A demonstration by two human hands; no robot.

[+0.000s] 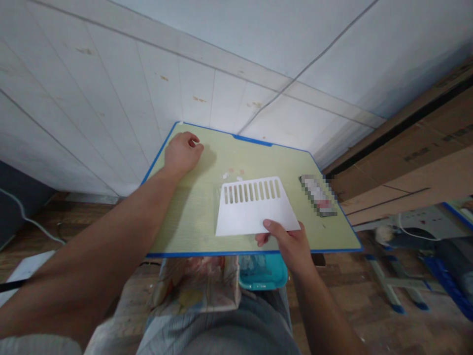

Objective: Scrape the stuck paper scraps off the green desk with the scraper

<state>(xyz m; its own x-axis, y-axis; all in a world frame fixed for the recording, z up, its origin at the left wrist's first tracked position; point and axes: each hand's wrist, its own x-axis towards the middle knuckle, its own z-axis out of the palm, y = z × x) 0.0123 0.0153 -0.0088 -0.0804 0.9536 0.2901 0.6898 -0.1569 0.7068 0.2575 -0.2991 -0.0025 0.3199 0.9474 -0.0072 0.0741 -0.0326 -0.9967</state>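
A flat white plate with a row of slots along its far edge (pixel 244 217) is in my right hand (pixel 293 241). The thumb presses on its top face and the fingers curl beneath its near right corner. The plate is held over the pale green table top (pixel 192 212), slots facing away from me. Over the table's far left part is my left hand (pixel 183 150), its fingers curled in toward the thumb; whether anything is between them is hidden. Small white scraps (pixel 226 175) lie just beyond the plate's slotted edge.
A blurred-out flat object, apparently a phone (pixel 318 195), lies at the table's right. Below the near edge are a turquoise basin (pixel 264 285) and an open bag or box (pixel 218 296). Cardboard boxes (pixel 402 172) stand at the right; a white panelled wall (pixel 192 84) rises behind.
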